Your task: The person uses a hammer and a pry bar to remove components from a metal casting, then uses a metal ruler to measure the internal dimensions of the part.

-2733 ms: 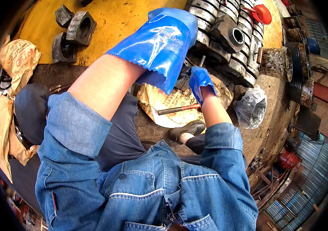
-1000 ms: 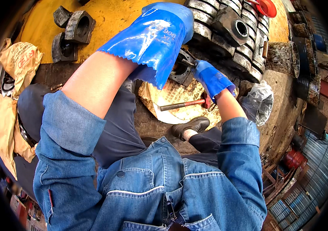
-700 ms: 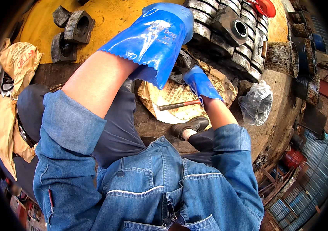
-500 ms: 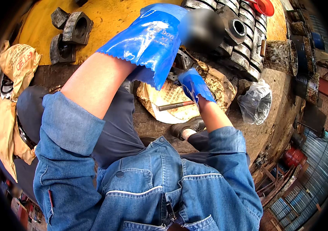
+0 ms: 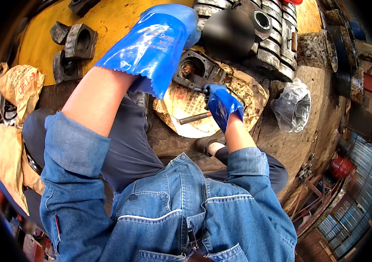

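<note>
My left hand, in a long blue rubber glove, reaches to the top middle, near a stack of dark metal rings; its fingers are hidden. My right hand, in a blue glove too, is closed beside a dark metal housing with a round bore. Its curled fingers are at the housing's near right corner, with something small and dark at them that I cannot make out. The housing rests on a grease-stained paper sack. A bar-like tool lies on the sack, close to my right hand.
Stacked metal rings stand at the far right, beside a rusty cylinder. A clear plastic bag lies on the wooden floor. Several metal blocks sit on the yellow surface, and brown paper sacks are at the left.
My left hand has shifted left, uncovering more of the housing. My right hand has moved slightly down and is sharper, beside the housing's corner. The whole view has shifted a little.
</note>
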Motion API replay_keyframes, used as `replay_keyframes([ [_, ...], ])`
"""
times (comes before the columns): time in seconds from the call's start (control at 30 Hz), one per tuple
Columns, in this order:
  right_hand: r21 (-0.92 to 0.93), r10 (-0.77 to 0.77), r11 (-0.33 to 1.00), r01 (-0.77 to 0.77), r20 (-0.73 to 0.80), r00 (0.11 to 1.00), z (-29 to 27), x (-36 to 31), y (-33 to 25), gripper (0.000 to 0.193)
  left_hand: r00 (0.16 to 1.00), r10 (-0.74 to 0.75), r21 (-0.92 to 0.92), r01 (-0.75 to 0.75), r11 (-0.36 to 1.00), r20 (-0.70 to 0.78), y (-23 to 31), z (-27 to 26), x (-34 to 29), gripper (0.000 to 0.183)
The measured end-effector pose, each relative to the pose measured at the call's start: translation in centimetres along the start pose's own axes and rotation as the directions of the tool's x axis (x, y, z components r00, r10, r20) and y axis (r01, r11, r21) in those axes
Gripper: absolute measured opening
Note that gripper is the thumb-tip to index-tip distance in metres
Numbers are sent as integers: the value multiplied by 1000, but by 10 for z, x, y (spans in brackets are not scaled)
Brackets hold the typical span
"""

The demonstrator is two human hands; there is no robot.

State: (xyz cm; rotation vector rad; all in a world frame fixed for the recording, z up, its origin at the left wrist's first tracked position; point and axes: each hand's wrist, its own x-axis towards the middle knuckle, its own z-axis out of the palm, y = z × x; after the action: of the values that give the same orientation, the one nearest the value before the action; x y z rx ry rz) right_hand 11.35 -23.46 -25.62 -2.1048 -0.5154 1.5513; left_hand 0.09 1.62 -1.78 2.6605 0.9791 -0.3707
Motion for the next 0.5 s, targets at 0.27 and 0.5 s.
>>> replay_keyframes([
  [0.27, 818, -303, -77, -571, 526, 795, 9, 5, 70, 8, 997, 54, 83, -49, 995, -60, -4, 14, 0, 35],
  [0.5, 963, -99, 111, -245, 256, 962, -148, -107, 74, 20, 999, 45, 64, -43, 997, -27, -2, 17, 7, 37],
])
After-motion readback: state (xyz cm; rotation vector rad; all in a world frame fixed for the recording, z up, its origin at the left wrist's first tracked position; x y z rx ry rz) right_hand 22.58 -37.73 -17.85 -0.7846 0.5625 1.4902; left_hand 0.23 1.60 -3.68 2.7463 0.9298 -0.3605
